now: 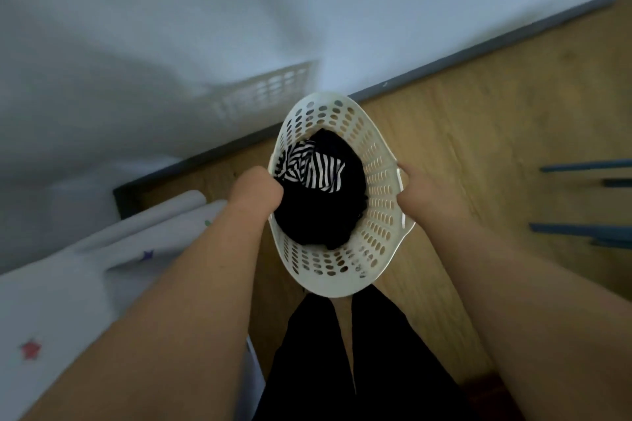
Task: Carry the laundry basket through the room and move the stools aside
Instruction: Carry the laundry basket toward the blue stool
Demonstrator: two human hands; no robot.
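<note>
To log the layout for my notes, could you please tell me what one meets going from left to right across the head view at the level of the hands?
Star-print fabric → left hand → clothes → basket wall → right hand → blue bars.

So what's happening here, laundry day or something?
Pretty much. A person is carrying a white perforated laundry basket with both hands: the left hand grips one side of the rim, the right hand the other. Inside lie dark clothes and a black-and-white striped garment. They stand on a wooden floor close to a pale wall, with blue bars, perhaps stool legs, at the right edge.
</note>
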